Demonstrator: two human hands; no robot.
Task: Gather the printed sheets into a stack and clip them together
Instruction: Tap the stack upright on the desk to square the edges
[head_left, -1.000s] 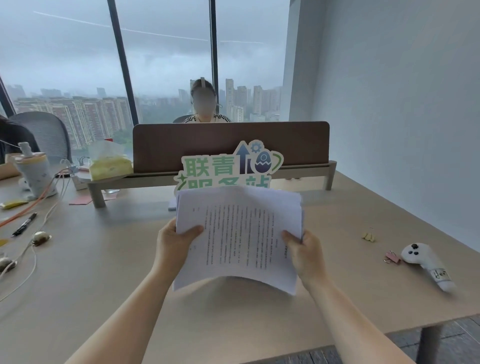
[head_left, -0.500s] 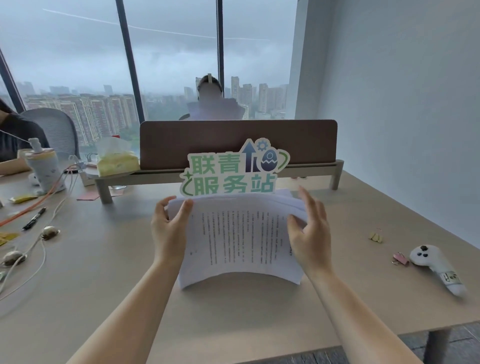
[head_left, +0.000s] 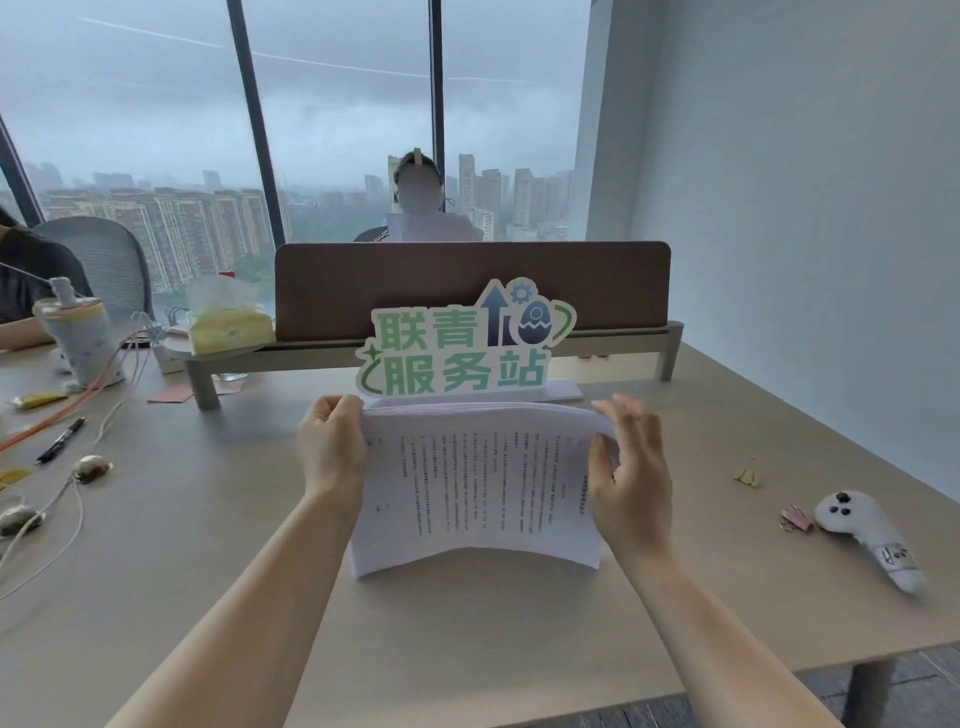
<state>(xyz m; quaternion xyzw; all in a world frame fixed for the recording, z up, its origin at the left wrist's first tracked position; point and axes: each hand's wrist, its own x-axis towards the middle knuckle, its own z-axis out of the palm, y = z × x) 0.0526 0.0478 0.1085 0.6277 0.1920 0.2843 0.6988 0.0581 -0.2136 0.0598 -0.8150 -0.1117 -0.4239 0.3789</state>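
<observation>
A stack of printed sheets (head_left: 467, 483) stands on its lower edge on the table (head_left: 467, 634), bowed and leaning toward me, text facing up. My left hand (head_left: 330, 447) grips the stack's left edge with curled fingers near the top corner. My right hand (head_left: 628, 467) holds the right edge, thumb on the front of the sheets and fingers spread along the side. A pink binder clip (head_left: 795, 518) and a yellow binder clip (head_left: 748, 475) lie on the table to the right, apart from both hands.
A green-lettered sign (head_left: 457, 353) stands just behind the sheets, before a brown desk divider (head_left: 467, 286). A white controller (head_left: 872, 535) lies at right. Cables, a pen (head_left: 60, 439), a cup and a tissue pack (head_left: 228, 322) sit at left. A person sits opposite.
The stack has come down from the air to stand on the table. My hands shifted up its side edges, and the left fingers curled round the top corner.
</observation>
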